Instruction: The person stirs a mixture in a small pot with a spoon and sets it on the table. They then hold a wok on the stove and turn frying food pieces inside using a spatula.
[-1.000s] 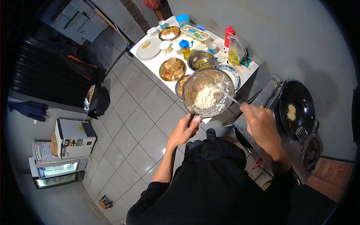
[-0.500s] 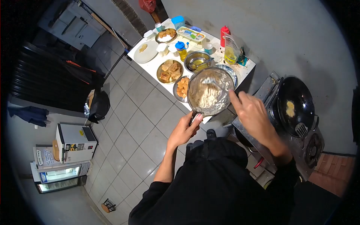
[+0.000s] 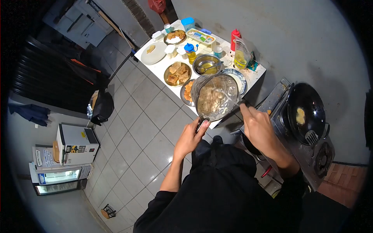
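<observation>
My left hand [image 3: 188, 140] is closed around the dark handle of a saucepan [image 3: 198, 88], which is tilted so its inside faces me. Pale, lumpy batter [image 3: 212, 99] covers the bottom and smears the wall. My right hand [image 3: 258, 126] grips a thin metal utensil [image 3: 234, 101] that reaches over the rim into the pan; its head is blurred, so I cannot tell whether it is a spoon or a fork. Just behind the pan, a bowl of orange cubes [image 3: 188, 92] is partly covered by it.
To the right, a black wok [image 3: 301, 93] on the stove holds a small fried piece [image 3: 300, 116] and a slotted spatula [image 3: 311, 137]. The white table [image 3: 257, 75] carries a plate of fried pieces [image 3: 168, 79], a steel bowl of yellow liquid [image 3: 198, 58] and a red bottle [image 3: 234, 40].
The utensil and my right hand have shifted slightly down, and the batter looks more spread and smeared in the pan. My left hand keeps its hold. The camera view has shifted a little.
</observation>
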`<state>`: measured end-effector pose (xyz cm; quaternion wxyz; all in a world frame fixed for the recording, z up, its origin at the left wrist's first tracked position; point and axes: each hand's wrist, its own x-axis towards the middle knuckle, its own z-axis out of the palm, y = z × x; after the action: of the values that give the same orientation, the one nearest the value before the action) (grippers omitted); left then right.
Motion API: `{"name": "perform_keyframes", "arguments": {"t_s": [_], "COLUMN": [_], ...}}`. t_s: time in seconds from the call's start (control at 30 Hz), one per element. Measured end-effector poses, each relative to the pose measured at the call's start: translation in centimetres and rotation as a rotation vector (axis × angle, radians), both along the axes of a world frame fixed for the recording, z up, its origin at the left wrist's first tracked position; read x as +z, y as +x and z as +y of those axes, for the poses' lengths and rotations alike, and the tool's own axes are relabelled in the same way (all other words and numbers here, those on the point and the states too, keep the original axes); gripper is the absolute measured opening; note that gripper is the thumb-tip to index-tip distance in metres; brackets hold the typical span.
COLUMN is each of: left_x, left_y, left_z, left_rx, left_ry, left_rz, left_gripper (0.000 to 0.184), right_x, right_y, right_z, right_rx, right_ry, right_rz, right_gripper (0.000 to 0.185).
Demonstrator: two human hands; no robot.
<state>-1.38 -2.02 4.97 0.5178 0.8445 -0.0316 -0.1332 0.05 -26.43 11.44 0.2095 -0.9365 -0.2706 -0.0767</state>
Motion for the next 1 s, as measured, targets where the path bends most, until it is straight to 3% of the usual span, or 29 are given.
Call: {"name": "perform_keyframes", "arguments": {"t_s": [0.07, 0.17, 0.23, 0.3, 0.37, 0.43, 0.5, 0.57, 0.7, 0.83, 1.0], "left_x": [0.1, 0.6, 0.7, 0.3, -0.7, -2.1, -3.3, -3.4, -4.2, -3.9, -3.4], "left_y": [-0.1, -0.2, -0.3, -0.2, -0.1, 0.1, 0.5, 0.7, 0.8, 0.7, 0.7], "left_z": [-0.4, -1.1, -1.3, -1.4, -1.3, -0.7, 0.0, 0.1, 0.1, -1.1, -2.0], "left_rx": [0.006, -0.004, 0.015, 0.012, 0.013, 0.043, 0.023, 0.012, 0.042, 0.033, 0.009], "left_ry": [-0.015, 0.091, 0.094, 0.103, 0.113, 0.018, -0.002, -0.025, -0.135, -0.162, -0.197], "left_rz": [0.015, -0.074, -0.146, -0.163, -0.179, -0.075, -0.071, -0.07, -0.074, -0.076, -0.095], "left_gripper": [0.04, 0.038, 0.036, 0.037, 0.038, 0.04, 0.041, 0.043, 0.042, 0.04, 0.038], "right_x": [0.0, -1.7, -1.5, -1.7, -4.8, -6.7, -7.2, -5.4, -4.0, -3.1, -1.1], "right_y": [0.4, 0.2, -0.8, -1.2, -0.4, 0.3, 0.2, 0.1, -1.1, -2.5, -2.8], "right_z": [0.7, 1.9, 2.5, 2.7, 1.7, 0.6, -0.1, -0.8, -1.0, 0.6, 1.8], "right_rx": [-0.122, -0.214, -0.196, -0.159, -0.219, -0.128, -0.162, -0.208, -0.217, -0.198, -0.223], "right_ry": [-0.14, -0.278, -0.236, -0.041, 0.091, 0.541, 0.627, 0.775, 0.678, 0.517, 0.591], "right_rz": [-0.157, -0.141, -0.057, 0.198, 0.254, 0.238, 0.294, 0.591, 0.207, 0.143, 0.092], "right_gripper": [0.039, 0.036, 0.027, 0.022, 0.015, 0.015, 0.016, 0.019, 0.015, 0.014, 0.005]}}
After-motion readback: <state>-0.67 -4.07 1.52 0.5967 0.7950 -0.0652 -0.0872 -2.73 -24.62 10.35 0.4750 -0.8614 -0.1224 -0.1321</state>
